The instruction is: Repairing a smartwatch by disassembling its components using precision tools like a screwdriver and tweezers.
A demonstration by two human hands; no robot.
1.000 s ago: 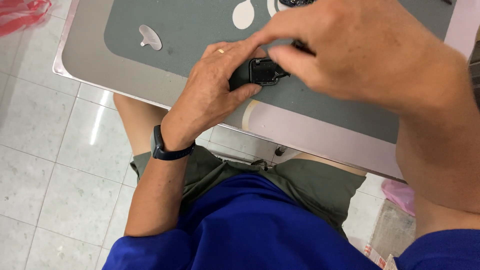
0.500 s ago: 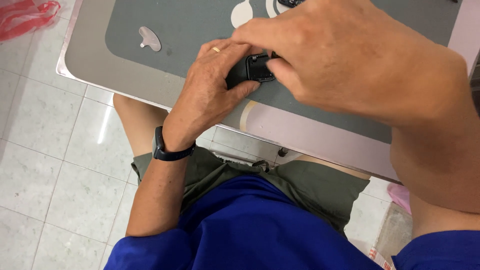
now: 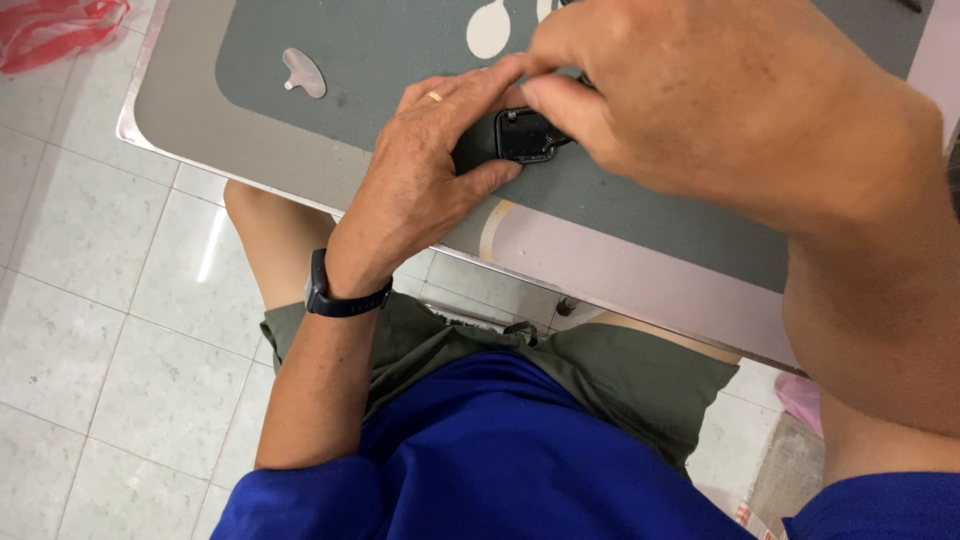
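White floor tiles show below the desk, which carries a grey mat. My left hand pins a small black part to the mat, thumb under it and fingers curled over its left end. My right hand comes in from above, fingertips pinched on the part's top edge, and its bulk hides most of the part and the mat beyond. To the left, well apart, lies a small pale tab. A red bag sits on the floor at the corner.
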